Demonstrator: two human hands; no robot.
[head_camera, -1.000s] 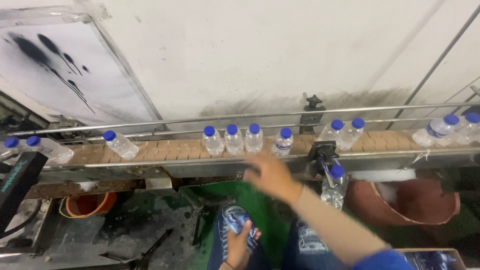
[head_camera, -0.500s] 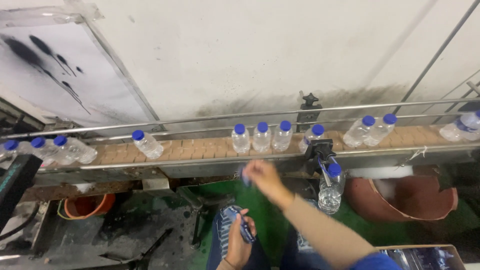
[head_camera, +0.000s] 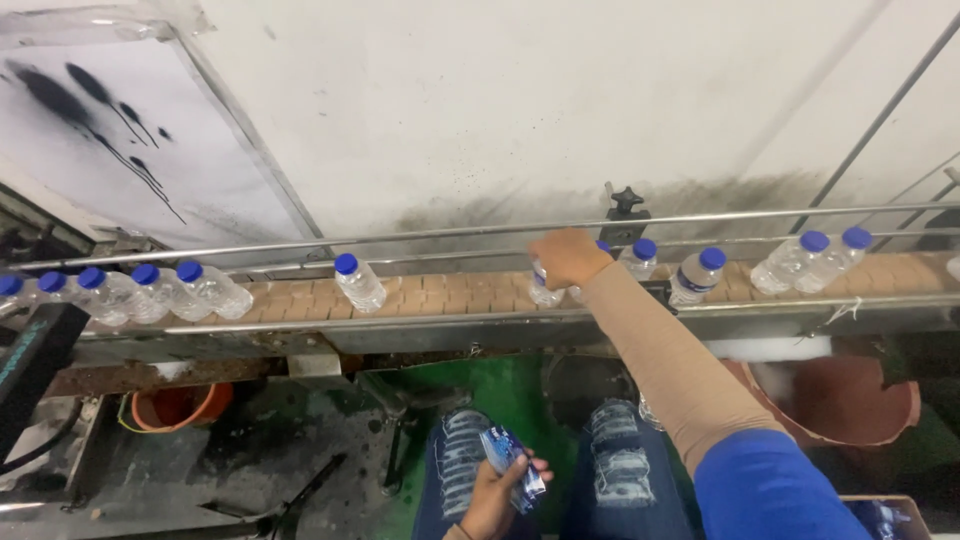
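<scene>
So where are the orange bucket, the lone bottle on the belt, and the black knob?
orange bucket (head_camera: 180, 405), head view, on its rim.
lone bottle (head_camera: 360, 285), head view, on its clear body.
black knob (head_camera: 626, 200), head view, on its top.

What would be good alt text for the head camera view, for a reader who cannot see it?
A person's right hand reaches out and grips a clear bottle on a conveyor belt that carries more blue-capped bottles. The left hand holds blue labels over the lap.

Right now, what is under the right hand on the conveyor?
The right hand covers a clear bottle on the conveyor; only its lower body shows. Its cap is hidden. A blue cap peeks out behind the hand.
</scene>
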